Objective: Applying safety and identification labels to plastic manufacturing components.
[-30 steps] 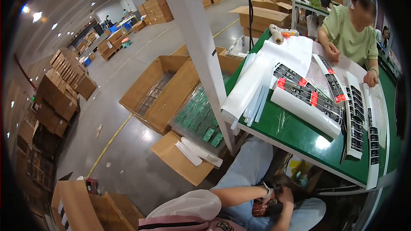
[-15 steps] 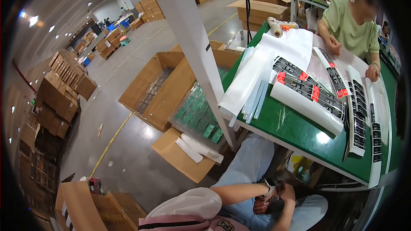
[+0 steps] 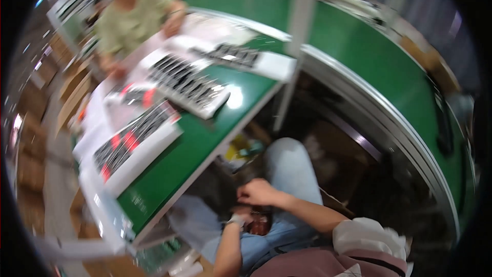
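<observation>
While my view has swung right since a second ago, both hands (image 3: pixel 253 202) stay together in my lap, pinching a small dark item (image 3: pixel 259 221) below the green bench (image 3: pixel 205 138).

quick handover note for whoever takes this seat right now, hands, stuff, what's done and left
Left hand: in the lap, below the table edge, wristband on, touching a small dark thing; the picture is too blurred to tell what it is or whether it is gripped.
Right hand: fingers curled just above it.
Green table: white trays of dark parts, untouched by either hand.
Done and left: cannot tell from this view.
</observation>
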`<state>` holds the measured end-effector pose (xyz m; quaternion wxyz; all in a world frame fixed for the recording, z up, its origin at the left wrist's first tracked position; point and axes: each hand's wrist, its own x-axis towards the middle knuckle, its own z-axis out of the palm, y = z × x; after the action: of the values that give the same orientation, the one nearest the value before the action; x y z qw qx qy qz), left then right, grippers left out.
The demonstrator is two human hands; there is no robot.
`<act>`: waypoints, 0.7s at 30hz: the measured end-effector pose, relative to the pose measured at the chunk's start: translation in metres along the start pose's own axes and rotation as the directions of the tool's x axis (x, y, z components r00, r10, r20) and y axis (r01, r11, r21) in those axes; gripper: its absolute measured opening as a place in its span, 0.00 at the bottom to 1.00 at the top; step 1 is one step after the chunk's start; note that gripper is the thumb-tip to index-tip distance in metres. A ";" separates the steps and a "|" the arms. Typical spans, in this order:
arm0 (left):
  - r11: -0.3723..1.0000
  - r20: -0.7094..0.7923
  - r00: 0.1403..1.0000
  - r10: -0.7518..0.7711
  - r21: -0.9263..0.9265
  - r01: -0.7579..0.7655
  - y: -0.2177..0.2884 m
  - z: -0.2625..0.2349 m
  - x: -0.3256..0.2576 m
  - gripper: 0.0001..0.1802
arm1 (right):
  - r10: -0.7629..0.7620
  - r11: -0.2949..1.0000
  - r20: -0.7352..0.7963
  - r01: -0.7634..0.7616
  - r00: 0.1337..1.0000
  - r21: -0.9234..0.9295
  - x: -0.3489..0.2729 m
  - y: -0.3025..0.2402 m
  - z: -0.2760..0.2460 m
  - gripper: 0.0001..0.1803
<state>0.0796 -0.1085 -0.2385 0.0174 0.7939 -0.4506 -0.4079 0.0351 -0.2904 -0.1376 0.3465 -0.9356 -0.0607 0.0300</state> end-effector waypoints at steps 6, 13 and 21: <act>0.983 0.145 0.984 0.105 0.134 -0.124 0.048 -0.032 0.031 0.27 | -0.189 0.972 -0.436 0.104 0.880 -0.212 -0.136 -0.037 -0.156 0.12; 0.985 0.019 0.986 0.165 0.040 -0.166 0.045 -0.028 0.013 0.19 | 0.037 0.619 -0.996 -0.784 0.081 -0.041 -0.340 0.043 -0.344 0.42; 0.993 0.028 0.996 0.085 -0.084 -0.082 0.056 -0.037 0.005 0.19 | 0.194 0.327 -0.605 -0.531 -0.772 0.782 -0.667 0.176 -0.372 0.65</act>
<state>0.0664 -0.1579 -0.1949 0.0602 0.7664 -0.4664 -0.4377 -0.5727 -0.7525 0.0386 0.0335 -0.3938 0.7697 -0.5015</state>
